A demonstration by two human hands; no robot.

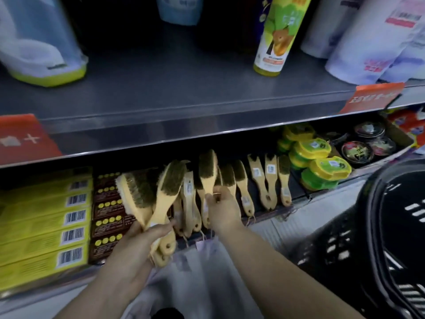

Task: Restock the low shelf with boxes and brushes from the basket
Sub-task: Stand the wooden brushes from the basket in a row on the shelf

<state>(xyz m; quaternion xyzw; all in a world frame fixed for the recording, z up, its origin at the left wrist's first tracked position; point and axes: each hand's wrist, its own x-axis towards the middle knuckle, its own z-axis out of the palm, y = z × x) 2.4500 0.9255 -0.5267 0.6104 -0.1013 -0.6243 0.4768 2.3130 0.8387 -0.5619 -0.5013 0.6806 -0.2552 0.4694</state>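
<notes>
Centre frame, you are midway through the brush half of the restock. Your left hand is wrapped round the handles of a bundle of pale wooden brushes with dark bristles, held just in front of the low shelf. Your right hand, a little to its right and not touching it, pinches the handle of a single wooden brush standing among those already propped bristle-up along the shelf. Left of frame, flat yellow cardboard boxes with barcodes sit stacked on the same shelf. Dark brown boxes with gold dots stand beside them, so the box side looks largely filled. The black plastic slotted basket fills the lower right corner, and its inside is too dark to show what remains. Green-and-yellow round tins crowd the shelf to the right of the brushes. The step in hand appears to be seating that one brush in the row. The next move likely calls for you to release it once it leans securely, then draw another from the bundle and slot it into a gap without toppling its neighbours. The dangling string tags may also need keeping clear of the shelf edge.
</notes>
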